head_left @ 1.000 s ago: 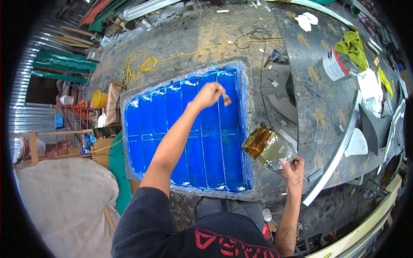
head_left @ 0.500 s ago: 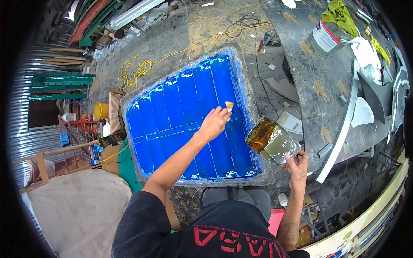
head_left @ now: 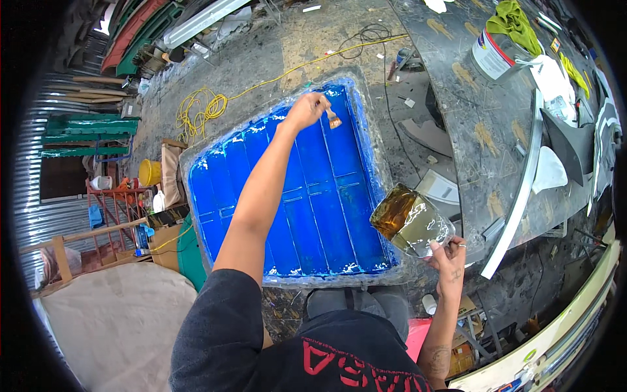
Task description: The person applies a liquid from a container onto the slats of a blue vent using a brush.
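In my left hand (head_left: 305,111) is a paintbrush (head_left: 334,121), its bristles pointing down over the far right part of a large blue ribbed mould (head_left: 287,196). Whether the bristles touch the surface I cannot tell. The mould looks glossy, with grooves running along and across it and a rough grey rim. My right hand (head_left: 448,255) grips the near edge of a see-through container (head_left: 413,221), thumb on its rim. Amber liquid lies in the container, which is held beside the mould's right edge.
A dark worktable (head_left: 483,130) stands at the right, bearing a white bucket (head_left: 491,57) with a green cloth and a long pale strip (head_left: 516,202). A yellow cable (head_left: 202,108) coils on the floor beyond the mould. At the lower left lies a beige covered round shape (head_left: 124,320).
My left hand has moved away from me with the paintbrush, from the mould's middle toward its far edge; the bristles now point down. My right hand and the container have hardly moved.
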### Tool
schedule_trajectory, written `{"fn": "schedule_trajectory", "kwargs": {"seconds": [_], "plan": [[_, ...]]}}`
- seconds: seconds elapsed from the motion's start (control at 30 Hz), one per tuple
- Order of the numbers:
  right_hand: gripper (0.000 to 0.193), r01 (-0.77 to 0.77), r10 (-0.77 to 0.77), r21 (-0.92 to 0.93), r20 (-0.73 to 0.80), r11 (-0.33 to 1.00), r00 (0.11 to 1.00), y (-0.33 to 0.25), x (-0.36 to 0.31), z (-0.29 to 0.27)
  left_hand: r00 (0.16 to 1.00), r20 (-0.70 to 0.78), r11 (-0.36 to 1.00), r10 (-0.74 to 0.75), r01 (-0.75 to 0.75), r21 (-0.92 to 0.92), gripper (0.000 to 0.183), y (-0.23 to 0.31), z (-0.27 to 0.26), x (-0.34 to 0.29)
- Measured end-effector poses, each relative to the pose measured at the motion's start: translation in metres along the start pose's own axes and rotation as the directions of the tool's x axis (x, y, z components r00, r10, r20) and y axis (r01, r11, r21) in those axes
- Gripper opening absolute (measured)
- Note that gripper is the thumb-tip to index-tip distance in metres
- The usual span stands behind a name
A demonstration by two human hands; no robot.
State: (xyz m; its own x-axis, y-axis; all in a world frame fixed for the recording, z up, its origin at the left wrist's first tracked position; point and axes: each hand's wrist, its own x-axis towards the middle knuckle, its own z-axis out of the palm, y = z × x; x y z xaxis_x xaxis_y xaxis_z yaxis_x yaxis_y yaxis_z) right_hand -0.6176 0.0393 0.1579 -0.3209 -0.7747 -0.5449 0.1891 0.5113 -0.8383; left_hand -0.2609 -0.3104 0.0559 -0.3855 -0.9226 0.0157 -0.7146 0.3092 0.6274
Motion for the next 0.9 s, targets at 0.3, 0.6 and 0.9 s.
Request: {"fn": "schedule_trajectory", "kwargs": {"seconds": [0.3,0.6,0.9], "plan": [[0.053,-0.045,0.045,0.055,0.006,0.997,0.999,-0.013,0.004,0.005,0.973,-0.213,0.981,0.091,-0.051,0.189,0.014,0.026,-0.008,0.006],[0.051,-0.017,0.017,0.008,0.033,1.000,0.999,-0.019,0.021,-0.004,0.984,0.005,0.816,0.179,-0.151,0.558,0.019,0.062,0.041,-0.091],[0.060,-0.013,0.016,-0.035,0.095,0.999,0.995,-0.033,0.048,-0.022,0.994,-0.083,0.936,0.070,-0.037,0.349,0.025,0.096,-0.003,-0.083]]}}
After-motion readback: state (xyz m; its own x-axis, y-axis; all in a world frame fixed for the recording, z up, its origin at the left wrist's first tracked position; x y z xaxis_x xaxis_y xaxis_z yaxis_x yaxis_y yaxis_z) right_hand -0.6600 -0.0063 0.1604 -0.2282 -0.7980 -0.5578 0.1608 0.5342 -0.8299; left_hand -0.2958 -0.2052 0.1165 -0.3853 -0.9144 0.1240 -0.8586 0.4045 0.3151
